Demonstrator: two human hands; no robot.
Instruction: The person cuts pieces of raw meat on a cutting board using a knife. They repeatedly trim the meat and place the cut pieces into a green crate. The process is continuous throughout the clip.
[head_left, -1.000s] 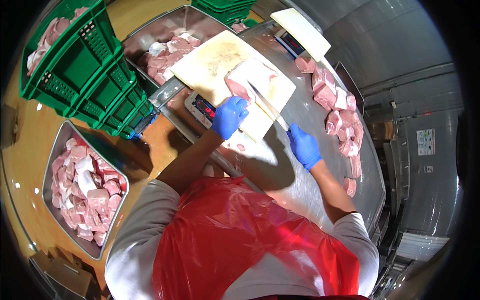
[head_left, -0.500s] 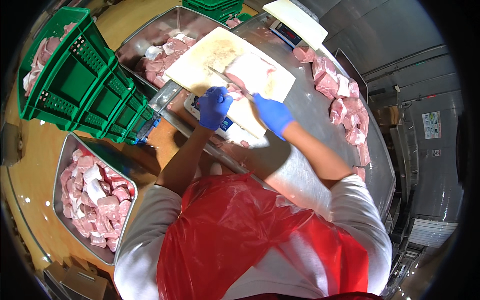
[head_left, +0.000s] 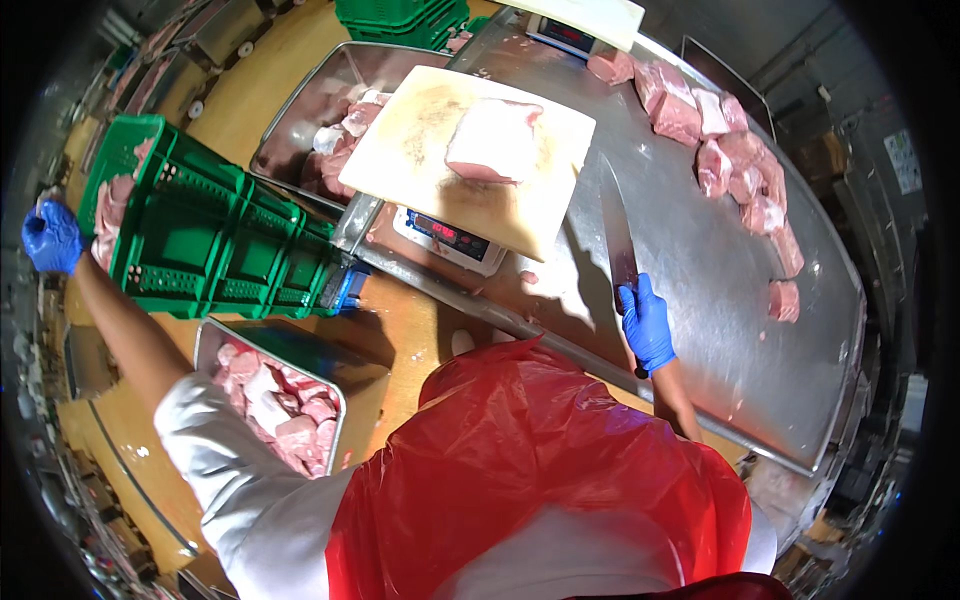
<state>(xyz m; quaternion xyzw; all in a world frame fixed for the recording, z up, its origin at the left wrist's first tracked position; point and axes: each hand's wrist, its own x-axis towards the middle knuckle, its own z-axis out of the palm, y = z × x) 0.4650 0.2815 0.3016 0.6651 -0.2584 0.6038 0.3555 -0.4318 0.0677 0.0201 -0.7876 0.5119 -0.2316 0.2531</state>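
My left hand (head_left: 52,237), in a blue glove, reaches far left, beside the top of the stacked green crates (head_left: 190,230). Its fingers are curled closed; a small pale patch shows at their upper edge, too small to name. In my right hand (head_left: 648,325), also gloved, is a long knife (head_left: 615,220), blade pointing away from me above the steel table. A block of raw meat (head_left: 495,145) with a white fat layer lies on the cutting board (head_left: 410,120), and the board rests tilted over a digital scale (head_left: 450,240).
Cut meat pieces (head_left: 745,165) line the right side of the steel table (head_left: 690,390). Metal tubs with meat stand behind the board (head_left: 300,100) and at lower left (head_left: 338,400). A second scale (head_left: 565,35) sits at the far edge, near more green crates (head_left: 395,25).
My left hand has swung from the cutting board far left to the crates. The knife has come off the meat and moved right with my right hand. The view has shifted.
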